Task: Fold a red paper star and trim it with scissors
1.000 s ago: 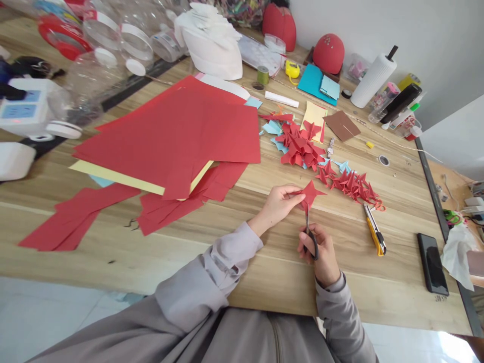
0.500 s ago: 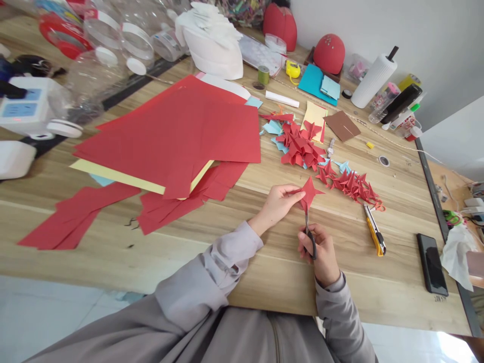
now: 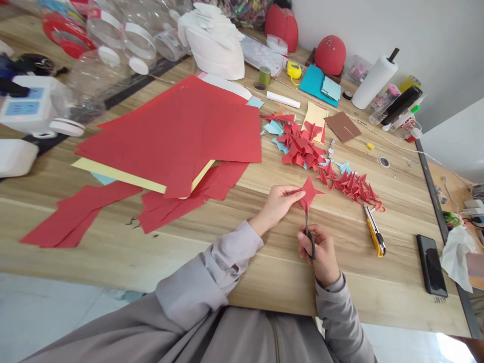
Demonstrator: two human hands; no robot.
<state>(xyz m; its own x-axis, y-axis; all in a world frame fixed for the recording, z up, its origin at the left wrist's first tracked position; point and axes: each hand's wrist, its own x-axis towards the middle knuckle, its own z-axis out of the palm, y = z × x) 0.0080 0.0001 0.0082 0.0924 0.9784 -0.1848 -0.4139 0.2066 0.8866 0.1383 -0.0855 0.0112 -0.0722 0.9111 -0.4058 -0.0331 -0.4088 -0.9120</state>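
Observation:
My left hand (image 3: 278,204) pinches a red folded paper star (image 3: 309,192) by its left side, above the wooden table. In my right hand (image 3: 321,252) is a pair of scissors (image 3: 310,242) with black handles, its blades pointing up at the star's lower point. Whether the blades are parted is too small to tell. Beyond the star lie a heap of red folded pieces (image 3: 302,146) and a row of red stars (image 3: 353,185), with some light blue ones among them. Large red paper sheets (image 3: 162,136) are stacked to the left.
Red paper strips (image 3: 71,214) lie at the left. A yellow utility knife (image 3: 375,232) and a black phone (image 3: 431,264) rest to the right. Plastic bottles (image 3: 139,40) and a tissue pack (image 3: 215,50) stand at the back. Another person's arm (image 3: 475,264) shows at the right edge.
The view has shifted very slightly. Both hands, the star and the scissors look almost the same as before.

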